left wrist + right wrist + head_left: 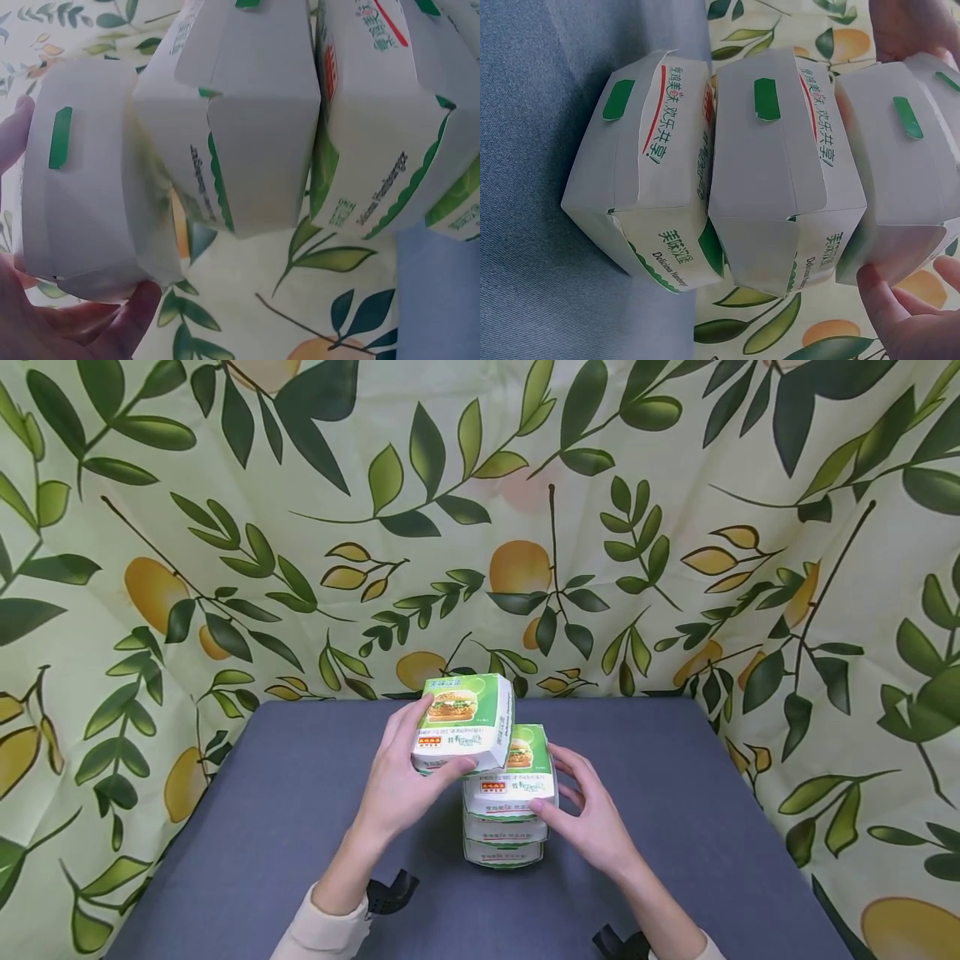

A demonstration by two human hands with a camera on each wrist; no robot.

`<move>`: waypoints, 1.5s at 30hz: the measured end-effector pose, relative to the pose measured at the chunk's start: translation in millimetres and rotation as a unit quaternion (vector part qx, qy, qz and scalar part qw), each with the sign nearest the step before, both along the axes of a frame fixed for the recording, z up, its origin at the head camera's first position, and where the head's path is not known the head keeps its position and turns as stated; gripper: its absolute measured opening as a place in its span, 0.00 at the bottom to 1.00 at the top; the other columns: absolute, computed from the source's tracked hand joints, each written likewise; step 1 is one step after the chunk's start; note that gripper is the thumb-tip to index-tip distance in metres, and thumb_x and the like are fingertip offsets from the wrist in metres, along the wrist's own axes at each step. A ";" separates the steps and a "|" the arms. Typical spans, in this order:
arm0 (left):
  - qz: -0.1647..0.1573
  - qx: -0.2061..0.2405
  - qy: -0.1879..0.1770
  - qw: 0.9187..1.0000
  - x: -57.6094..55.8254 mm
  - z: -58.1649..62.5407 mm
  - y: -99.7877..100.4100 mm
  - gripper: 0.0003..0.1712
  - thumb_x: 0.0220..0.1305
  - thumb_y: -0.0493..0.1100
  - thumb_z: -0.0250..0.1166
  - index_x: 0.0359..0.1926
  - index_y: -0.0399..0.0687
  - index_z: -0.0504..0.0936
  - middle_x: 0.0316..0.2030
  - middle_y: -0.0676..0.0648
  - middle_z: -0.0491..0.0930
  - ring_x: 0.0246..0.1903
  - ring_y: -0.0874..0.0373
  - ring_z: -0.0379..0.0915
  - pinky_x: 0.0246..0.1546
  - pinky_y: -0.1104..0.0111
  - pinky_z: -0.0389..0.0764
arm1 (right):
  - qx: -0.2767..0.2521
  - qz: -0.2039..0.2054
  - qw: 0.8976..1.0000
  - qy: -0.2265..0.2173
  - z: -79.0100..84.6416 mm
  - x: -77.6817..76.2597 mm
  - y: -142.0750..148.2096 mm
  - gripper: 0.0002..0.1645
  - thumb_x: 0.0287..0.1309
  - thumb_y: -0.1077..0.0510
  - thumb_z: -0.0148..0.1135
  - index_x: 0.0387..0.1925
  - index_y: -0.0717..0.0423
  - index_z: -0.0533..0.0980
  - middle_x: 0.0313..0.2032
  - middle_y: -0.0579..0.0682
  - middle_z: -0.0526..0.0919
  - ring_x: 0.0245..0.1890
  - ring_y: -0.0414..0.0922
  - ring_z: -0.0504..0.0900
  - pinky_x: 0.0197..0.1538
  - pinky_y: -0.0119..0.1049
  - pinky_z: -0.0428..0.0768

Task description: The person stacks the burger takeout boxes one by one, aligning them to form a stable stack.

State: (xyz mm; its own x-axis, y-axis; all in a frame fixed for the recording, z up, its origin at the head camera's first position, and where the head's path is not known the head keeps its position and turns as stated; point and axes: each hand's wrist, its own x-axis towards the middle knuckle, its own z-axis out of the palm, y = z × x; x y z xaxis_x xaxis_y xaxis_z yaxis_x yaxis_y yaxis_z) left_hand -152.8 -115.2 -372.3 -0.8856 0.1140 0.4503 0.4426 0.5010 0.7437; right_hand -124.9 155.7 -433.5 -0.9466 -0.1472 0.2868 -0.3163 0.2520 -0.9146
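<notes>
My left hand (405,777) grips a white and green burger box (461,727), fingers along its left side and thumb at its lower front edge. This box is tilted and held up at the top left of a stack, overlapping the uppermost stacked burger box (510,793) in the head view. My right hand (592,814) holds that uppermost stacked box at its right side, its thumb (885,296) on the near corner. Under it stand a middle burger box (780,150) and a bottom burger box (660,165). Lids carry a burger picture; green tabs show on the fronts.
The stack stands on a dark blue-grey table (300,827). Behind the table and along both sides hangs a cloth (450,543) printed with leaves and orange fruit. Black straps (393,892) are on both wrists, below the hands.
</notes>
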 end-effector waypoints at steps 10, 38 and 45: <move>-0.002 -0.028 -0.005 1.000 4.9 0.7 11.1 0.57 0.49 0.62 0.80 0.77 0.57 0.63 0.71 0.49 0.63 0.62 0.48 0.69 0.57 0.49 0.74 | 0.005 0.004 1.000 0.007 5.1 -0.6 3.3 0.43 0.60 0.58 0.74 0.74 0.48 0.65 0.70 0.51 0.64 0.69 0.51 0.65 0.64 0.33 0.74; 0.031 -0.087 0.014 0.996 11.9 3.0 36.6 0.57 0.51 0.72 0.73 0.77 0.54 0.64 0.73 0.45 0.62 0.67 0.45 0.63 0.61 0.42 0.70 | -0.020 0.051 0.996 0.063 26.0 -4.3 9.8 0.42 0.63 0.67 0.66 0.75 0.52 0.62 0.69 0.54 0.67 0.66 0.56 0.72 0.65 0.38 0.75; 0.001 -0.049 0.011 0.999 14.8 2.1 36.2 0.55 0.56 0.68 0.72 0.78 0.55 0.59 0.74 0.48 0.61 0.68 0.48 0.61 0.61 0.43 0.69 | -0.029 0.062 0.994 0.089 27.4 -6.0 8.5 0.44 0.61 0.69 0.67 0.76 0.51 0.62 0.69 0.51 0.67 0.68 0.49 0.67 0.66 0.35 0.72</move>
